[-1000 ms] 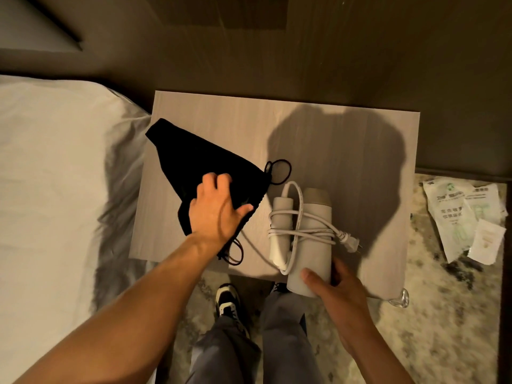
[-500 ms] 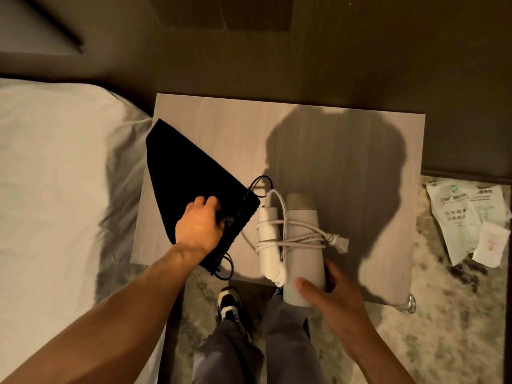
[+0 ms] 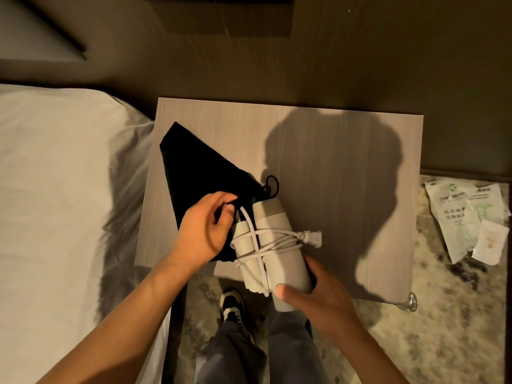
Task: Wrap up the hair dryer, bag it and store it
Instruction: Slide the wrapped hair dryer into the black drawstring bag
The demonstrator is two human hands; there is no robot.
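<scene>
The hair dryer [image 3: 279,248] lay on the near edge of the bedside table [image 3: 346,167], its rear end overhanging toward the person. Its long axis ran from about 5 o'clock at the held end to about 11 o'clock at the nozzle, so the nozzle pointed up and slightly left, at the mouth of the black bag [image 3: 199,173]. The folded handle lay alongside the barrel on its 9 o'clock side. The white cord [image 3: 273,246] was wound around barrel and handle together, and the plug [image 3: 311,237] stuck out toward 3 o'clock.

The right hand [image 3: 318,303] gripped the near end of the barrel, thumb across the top and fingers curled underneath. The left hand [image 3: 205,234] pinched the bag's open edge between thumb and fingers, just beside the handle's tip. The bag lay flat, stretching toward 10 o'clock, with a loop of drawstring [image 3: 273,184] showing at 12 o'clock from the nozzle.

Compared with half a second earlier, the nozzle had closed on the bag's mouth and now touched or overlapped it. The dryer had tilted further left, and the left hand had shifted from the bag's lower edge to its opening.

A white bed [image 3: 61,189] sat at 9 o'clock of the table. Paper packets [image 3: 465,217] lay on the carpet at 3 o'clock.
</scene>
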